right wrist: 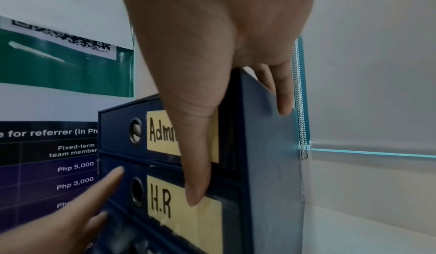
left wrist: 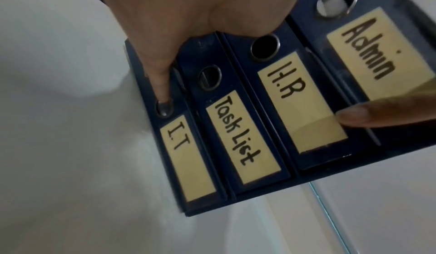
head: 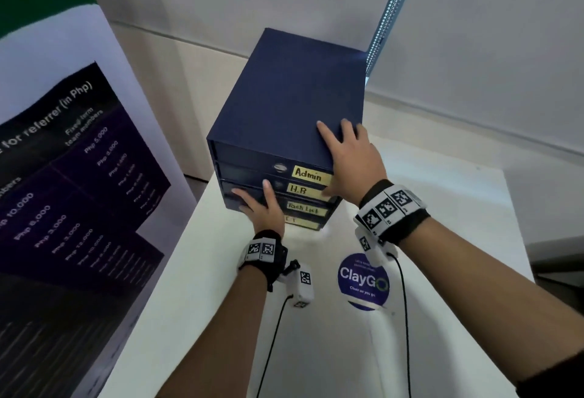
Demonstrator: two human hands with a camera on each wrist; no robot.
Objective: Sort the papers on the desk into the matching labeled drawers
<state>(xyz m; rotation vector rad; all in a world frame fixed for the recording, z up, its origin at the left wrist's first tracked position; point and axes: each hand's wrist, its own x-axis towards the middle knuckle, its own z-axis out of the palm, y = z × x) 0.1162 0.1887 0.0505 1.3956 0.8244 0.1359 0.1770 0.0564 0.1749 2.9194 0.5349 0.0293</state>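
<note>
A dark blue drawer unit (head: pixel 294 91) stands on the white desk (head: pixel 458 255). Its four shut drawers carry yellow labels: Admin (head: pixel 311 174), H.R (head: pixel 300 189), Task List (head: pixel 305 209) and I.T (head: pixel 300 223). My right hand (head: pixel 350 157) lies flat on the unit's top front right corner, with its thumb (right wrist: pixel 198 174) straight down the front onto the H.R label. My left hand (head: pixel 262 208) touches the drawer fronts on the left. In the left wrist view one of its fingers (left wrist: pixel 162 86) reaches to the I.T drawer's finger hole. Something white shows inside the Admin hole (left wrist: pixel 335 2). No loose papers are in view.
A large printed poster board (head: pixel 79 176) leans close to the left of the unit and desk. A round purple ClayGo sticker (head: pixel 363 280) lies on the desk between my forearms. A bead chain (head: pixel 392 8) hangs behind the unit at the right. The wall is right behind.
</note>
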